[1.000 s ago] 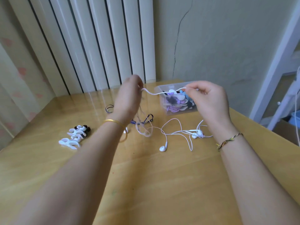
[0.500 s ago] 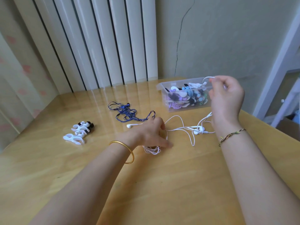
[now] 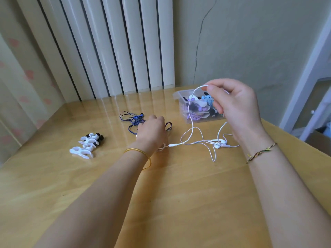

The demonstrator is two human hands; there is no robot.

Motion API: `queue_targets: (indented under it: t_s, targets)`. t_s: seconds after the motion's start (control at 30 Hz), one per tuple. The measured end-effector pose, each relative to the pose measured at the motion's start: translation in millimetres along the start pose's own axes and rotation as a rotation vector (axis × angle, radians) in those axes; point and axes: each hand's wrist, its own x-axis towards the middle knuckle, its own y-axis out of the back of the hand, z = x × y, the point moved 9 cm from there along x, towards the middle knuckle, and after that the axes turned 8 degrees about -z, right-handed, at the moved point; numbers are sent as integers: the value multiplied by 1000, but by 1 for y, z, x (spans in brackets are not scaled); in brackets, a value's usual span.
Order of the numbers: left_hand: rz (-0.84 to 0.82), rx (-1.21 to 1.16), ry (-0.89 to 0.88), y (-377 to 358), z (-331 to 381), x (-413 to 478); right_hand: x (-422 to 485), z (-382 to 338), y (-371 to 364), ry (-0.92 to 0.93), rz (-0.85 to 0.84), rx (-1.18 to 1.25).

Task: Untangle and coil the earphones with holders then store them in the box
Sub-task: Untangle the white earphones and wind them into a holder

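White earphones [image 3: 200,142] lie tangled on the wooden table, their buds near the middle right. My right hand [image 3: 232,104] is raised above the table and pinches a loop of the white cable. My left hand [image 3: 152,131] rests low on the table, fingers curled over another bunch of the white cable; what it grips is partly hidden. Blue earphones [image 3: 134,120] lie tangled just behind my left hand. A clear plastic box [image 3: 180,99] with coiled earphones inside stands behind my right hand. White and black holders [image 3: 86,145] lie in a small pile at the left.
The table [image 3: 179,194] meets a white ribbed panel and a cracked wall at the back. Its right edge runs diagonally beside a white door frame [image 3: 304,77]. Bare wood stretches between my forearms and the near edge.
My left hand dropped from the air to the table, then shifted back toward the blue earphones. My right hand moved right and holds the cable higher, by the box.
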Motion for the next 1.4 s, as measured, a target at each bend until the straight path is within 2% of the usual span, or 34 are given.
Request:
queue_targets:
  t_s: [0.17, 0.27, 0.33, 0.4, 0.47, 0.53, 0.63, 0.67, 0.7, 0.77, 0.8, 0.83, 0.87, 0.93, 0.97, 1.03, 1.1, 1.17, 1.27, 1.4]
  targets:
    - [169, 167, -76, 14, 12, -7, -3, 0, -13, -42, -123, -23]
    - [306, 45, -151, 38, 15, -18, -5, 1, -20, -76, -161, -31]
    - [384, -117, -217, 56, 20, -29, -6, 0, -23, -85, -170, -23]
    - [294, -516, -317, 63, 26, -40, -8, -2, -25, -89, -171, -20]
    - [-7, -915, -388, 50, 43, -54, -9, -3, -24, -96, -148, 6]
    - [-184, -961, -436, 38, 57, -69, -10, -1, -21, -117, -109, 44]
    - [-241, -1021, -416, 29, 56, -78, -12, 9, -6, -188, 20, 53]
    - [-252, -1077, -356, 26, 49, -77, -14, 13, 1, -219, 64, -45]
    - [-264, -1125, -284, 24, 43, -76, -15, 17, 6, -261, 59, -244]
    - [-286, -1108, -191, 24, 33, -78, -19, 31, 6, -396, -87, -767]
    - [-297, -1050, -174, 25, 32, -79, -22, 35, 1, -420, -166, -963]
    - [-306, -976, -172, 26, 32, -80, -24, 33, -7, -380, -218, -1054]
    - [-311, -906, -172, 26, 32, -80, -23, 27, -16, -291, -242, -1032]
    - [-322, -849, -165, 25, 32, -81, -20, 16, -38, -148, -329, -787]
    - [-329, -865, -162, 24, 32, -81, -23, 17, -51, -163, -417, -665]
    - [-330, -924, -160, 24, 29, -80, -35, 27, -73, -225, -602, -575]
    - [-324, -973, -140, 24, 23, -78, -42, 33, -81, -227, -655, -488]
    - [-347, -1011, -117, 22, 18, -77, -40, 35, -80, -224, -625, -394]
    - [-429, -1051, -112, 18, 16, -77, -27, 35, -54, -285, -400, -294]
    - [-494, -1146, -198, 24, 17, -77, -18, 44, -22, -432, -166, 151]
